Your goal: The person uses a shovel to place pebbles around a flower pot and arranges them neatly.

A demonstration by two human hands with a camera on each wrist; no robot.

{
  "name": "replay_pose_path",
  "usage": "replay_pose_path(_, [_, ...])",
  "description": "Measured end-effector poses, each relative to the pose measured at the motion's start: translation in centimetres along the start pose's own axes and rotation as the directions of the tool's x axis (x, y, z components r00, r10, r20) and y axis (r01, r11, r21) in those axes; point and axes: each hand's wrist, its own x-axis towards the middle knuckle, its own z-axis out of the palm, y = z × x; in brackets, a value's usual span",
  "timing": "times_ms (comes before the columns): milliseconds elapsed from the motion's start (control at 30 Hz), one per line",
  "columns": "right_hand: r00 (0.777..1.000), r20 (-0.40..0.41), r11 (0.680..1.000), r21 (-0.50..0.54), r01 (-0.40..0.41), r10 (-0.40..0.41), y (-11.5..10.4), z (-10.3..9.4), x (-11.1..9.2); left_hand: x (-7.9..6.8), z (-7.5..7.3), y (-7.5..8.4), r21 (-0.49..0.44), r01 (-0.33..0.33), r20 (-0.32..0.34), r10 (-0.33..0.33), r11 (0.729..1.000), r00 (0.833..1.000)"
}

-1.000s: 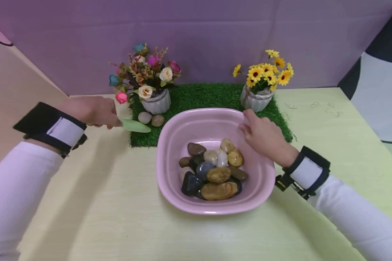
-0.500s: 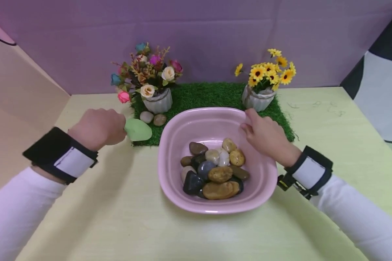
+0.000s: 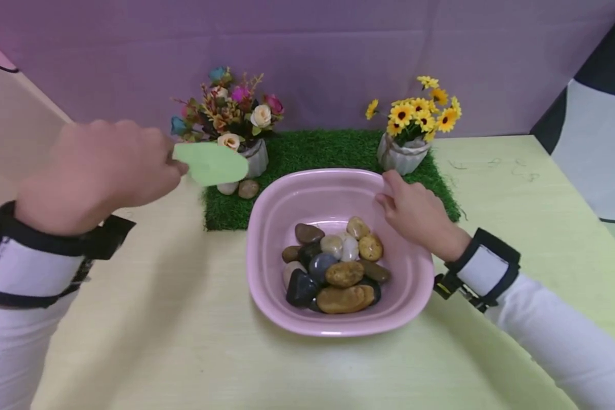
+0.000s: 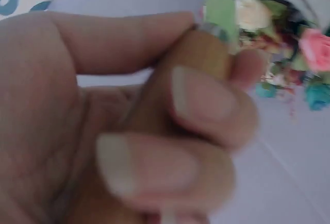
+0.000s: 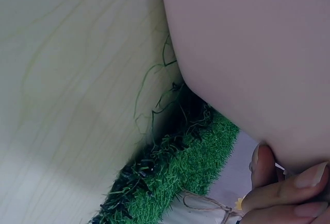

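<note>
My left hand (image 3: 102,171) grips a small trowel (image 3: 212,164) with a flat green blade. In the left wrist view, fingers wrap its wooden handle (image 4: 203,54). The blade is held up in front of the flowerpot on the left and partly hides one of two stones (image 3: 248,189) on the turf mat. My right hand (image 3: 415,213) holds the upper right rim of a pink basin (image 3: 256,239). Wet-looking stones (image 3: 344,274) in black, brown, white and yellow lie heaped inside it. The right wrist view shows curled fingers (image 5: 289,193) against the basin's outer side (image 5: 247,54).
An artificial turf mat (image 3: 323,149) lies behind the basin on a pale wooden table (image 3: 200,336). Two pots stand on it, one with mixed flowers (image 3: 238,111), one with yellow flowers (image 3: 415,117). Loose green threads (image 3: 492,164) lie at right. A purple backdrop (image 3: 328,62) hangs behind.
My left hand has lifted the trowel from low beside the mat, moving up and nearer the camera, and the blade has turned flatter to view. The right hand and basin stay put.
</note>
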Motion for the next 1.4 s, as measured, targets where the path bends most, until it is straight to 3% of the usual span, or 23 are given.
replay_pose_path(100, [1.0, -0.001, 1.0, 0.004, 0.001, -0.001, 0.1, 0.0, 0.0, -0.2, -0.8, 1.3, -0.036, -0.083, -0.082, 0.079, 0.996, 0.993])
replay_pose_path(200, [1.0, 0.002, 1.0, 0.007, 0.001, -0.001, 0.1, 0.1, 0.0, -0.6, -0.7, 4.1, -0.066, -0.187, -0.184, 0.172, 0.98, 0.968])
replay_pose_path(267, [1.0, 0.003, 1.0, 0.008, 0.003, -0.003, 0.1, 0.1, 0.0, -0.7, 0.1, 5.9, -0.067, -0.242, -0.291, 0.213, 0.968, 0.933])
replay_pose_path(367, [1.0, 0.005, 1.0, 0.005, 0.002, -0.002, 0.0, 0.2, 0.1, -0.2, 2.0, 8.1, -0.041, -0.29, -0.441, 0.243, 0.956, 0.864])
replay_pose_path(433, [1.0, 0.004, 1.0, 0.005, 0.005, -0.005, -0.1, 0.2, 0.1, 0.3, 3.2, 9.1, -0.016, -0.31, -0.502, 0.26, 0.951, 0.825])
replay_pose_path(467, [1.0, 0.004, 1.0, 0.007, 0.006, -0.006, -0.1, 0.2, 0.1, 0.5, 3.8, 9.6, -0.01, -0.317, -0.512, 0.268, 0.948, 0.816])
replay_pose_path(500, [1.0, 0.005, 1.0, 0.008, 0.007, -0.007, -0.1, 0.2, 0.0, 0.5, 4.2, 10.1, 0.002, -0.324, -0.519, 0.278, 0.946, 0.808])
replay_pose_path(667, [1.0, 0.001, 1.0, 0.009, 0.01, -0.01, -0.2, 0.1, 0.0, 0.7, 5.6, 11.7, 0.119, -0.326, -0.49, 0.341, 0.938, 0.802])
replay_pose_path(767, [1.0, -0.003, 1.0, 0.007, 0.01, -0.01, -0.2, 0.1, 0.1, 0.9, 6.3, 12.4, 0.186, -0.355, -0.457, 0.401, 0.916, 0.794])
replay_pose_path(867, [1.0, -0.002, 1.0, 0.004, 0.006, -0.006, -0.2, 0.1, 0.1, 1.4, 7.1, 12.7, 0.21, -0.42, -0.444, 0.469, 0.883, 0.764])
replay_pose_path(967, [1.0, -0.001, 1.0, 0.002, 0.005, -0.005, -0.2, 0.1, 0.1, 1.9, 7.9, 12.7, 0.247, -0.472, -0.467, 0.531, 0.846, 0.707])
replay_pose_path(1067, [1.0, 0.001, 1.0, 0.006, 0.007, -0.007, -0.2, 0.0, 0.1, 2.4, 8.4, 12.4, 0.292, -0.497, -0.474, 0.575, 0.817, 0.667])
replay_pose_path(1167, [1.0, 0.005, 1.0, 0.012, 0.006, -0.006, -0.2, -0.1, 0.1, 2.6, 8.4, 12.2, 0.32, -0.511, -0.445, 0.603, 0.798, 0.663])
replay_pose_path(1300, [1.0, 0.016, 1.0, 0.02, -0.001, 0.0, -0.1, -0.1, 0.1, 2.8, 8.1, 12.1, 0.32, -0.532, -0.38, 0.621, 0.784, 0.686])
replay_pose_path(1400, [1.0, 0.018, 1.0, 0.02, -0.005, 0.005, -0.1, -0.1, 0.1, 3.1, 7.9, 12.1, 0.312, -0.552, -0.342, 0.634, 0.773, 0.694])
